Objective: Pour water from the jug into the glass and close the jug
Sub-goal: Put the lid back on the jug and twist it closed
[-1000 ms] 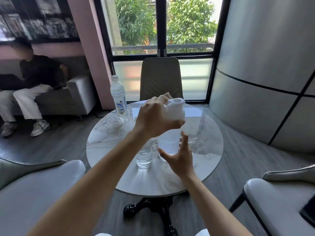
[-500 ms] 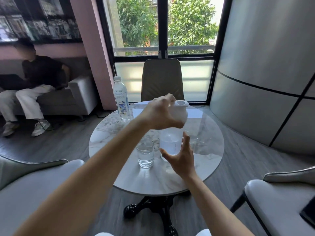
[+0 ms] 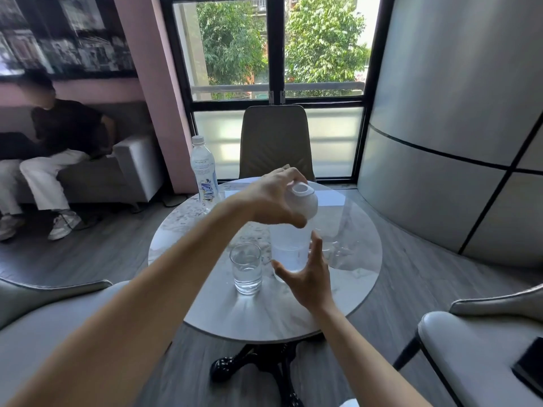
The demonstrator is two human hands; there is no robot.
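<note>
While my two bare forearms reach out from the bottom of the view, my right hand (image 3: 308,277) sits nearest, fingers spread and thumb apart, cupped loosely at the lower right side of the jug (image 3: 289,245); whether my palm really presses the wall I cannot tell. Just left of that hand stands the glass (image 3: 246,268), upright on the round marble table (image 3: 352,259), with water in its lower part. It is just beside the jug but not touching it.

That jug stands upright near the middle of the table, a clear-walled one with water low in it. My left hand (image 3: 273,198) comes over from the left and curls around the white lid (image 3: 304,201) on top of the jug, fingers closed on it from above and behind, thumb at the near side. Whether the lid is fully seated I cannot tell.

Farther back, near the table's left rear edge, a capped plastic water bottle (image 3: 202,171) stands well apart from the jug. Behind the table is a chair (image 3: 274,139) before the window (image 3: 276,45), and at the left a person (image 3: 55,136) sits on a grey sofa (image 3: 129,168).
</note>
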